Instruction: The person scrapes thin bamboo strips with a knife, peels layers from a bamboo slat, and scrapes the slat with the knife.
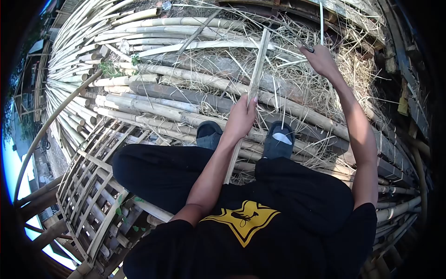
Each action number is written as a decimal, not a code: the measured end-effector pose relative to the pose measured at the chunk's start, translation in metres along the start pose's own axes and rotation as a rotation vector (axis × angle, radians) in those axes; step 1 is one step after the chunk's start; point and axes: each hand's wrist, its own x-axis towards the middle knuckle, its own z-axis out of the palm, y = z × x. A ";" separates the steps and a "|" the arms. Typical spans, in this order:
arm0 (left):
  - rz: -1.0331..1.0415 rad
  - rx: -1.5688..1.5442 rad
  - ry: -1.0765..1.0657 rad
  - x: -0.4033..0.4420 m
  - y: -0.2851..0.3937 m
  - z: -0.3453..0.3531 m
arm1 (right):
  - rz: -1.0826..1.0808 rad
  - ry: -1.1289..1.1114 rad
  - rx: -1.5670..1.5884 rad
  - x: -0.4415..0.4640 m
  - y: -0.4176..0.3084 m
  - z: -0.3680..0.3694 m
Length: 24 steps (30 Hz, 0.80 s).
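Note:
My left hand (240,117) is wrapped round a long split bamboo strip (258,65). The strip slants from near my lap up past my feet, its far end pointing away from me. Out to the right, my right hand (320,60) is closed round the dark handle (307,48) of what looks like a knife. Its thin blade seems to point away to the upper left, hard to make out against the shavings. The knife is apart from the strip. Loose bamboo shavings (297,83) lie beneath both hands.
Bamboo poles (186,74) lie side by side under my dark shoes (278,139). More poles (74,69) are stacked at the upper left. A slatted bamboo lattice (97,200) is at the lower left, with a curved pole (51,125) above it. Timber (404,60) lines the right side.

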 end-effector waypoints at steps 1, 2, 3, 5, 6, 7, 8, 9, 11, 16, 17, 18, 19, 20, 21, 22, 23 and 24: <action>0.112 0.143 0.085 0.003 -0.003 0.001 | -0.076 -0.015 -0.042 -0.010 -0.011 0.013; 0.109 0.140 0.090 0.003 -0.001 0.002 | -0.154 -0.032 -0.085 -0.017 -0.019 0.028; 0.096 0.168 0.104 0.002 0.002 0.002 | -0.217 -0.081 -0.122 -0.030 -0.030 0.039; 0.083 0.201 0.114 0.000 0.004 0.004 | -0.278 -0.130 -0.155 -0.042 -0.041 0.060; 0.111 0.250 0.142 -0.001 0.004 0.005 | -0.355 -0.125 -0.208 -0.043 -0.043 0.073; 0.142 0.299 0.171 -0.002 0.005 0.005 | -0.433 -0.117 -0.262 -0.042 -0.044 0.080; 0.146 0.299 0.172 -0.003 0.004 0.005 | -0.467 -0.070 -0.283 -0.039 -0.044 0.082; 0.148 0.289 0.172 -0.003 0.001 0.004 | -0.463 -0.064 -0.283 -0.034 -0.042 0.079; 0.160 0.274 0.173 -0.002 0.002 0.002 | -0.475 0.018 -0.375 -0.015 -0.037 0.067; 0.130 0.180 0.134 -0.022 0.017 -0.004 | -0.020 0.241 -0.224 0.050 -0.009 -0.010; 0.178 0.161 0.167 -0.026 0.015 -0.006 | 0.032 0.305 -0.192 0.056 0.002 -0.036; 0.184 0.161 0.144 -0.026 0.015 -0.009 | 0.018 0.320 -0.200 0.065 0.016 -0.054; 0.181 0.168 0.149 -0.023 0.014 -0.013 | 0.026 0.309 -0.167 0.057 0.016 -0.067; 0.154 0.165 0.153 -0.018 0.013 -0.014 | 0.030 0.287 -0.156 0.045 0.011 -0.068; 0.129 0.158 0.153 -0.014 0.012 -0.013 | 0.038 0.267 -0.149 0.030 0.005 -0.066; 0.130 0.159 0.140 -0.011 0.010 -0.013 | -0.002 0.247 -0.148 0.017 0.001 -0.050; 0.127 0.155 0.131 -0.009 0.008 -0.011 | -0.041 0.225 -0.146 0.003 -0.005 -0.027; 0.115 0.190 0.125 -0.008 0.007 -0.009 | -0.099 0.116 -0.158 -0.014 -0.015 -0.006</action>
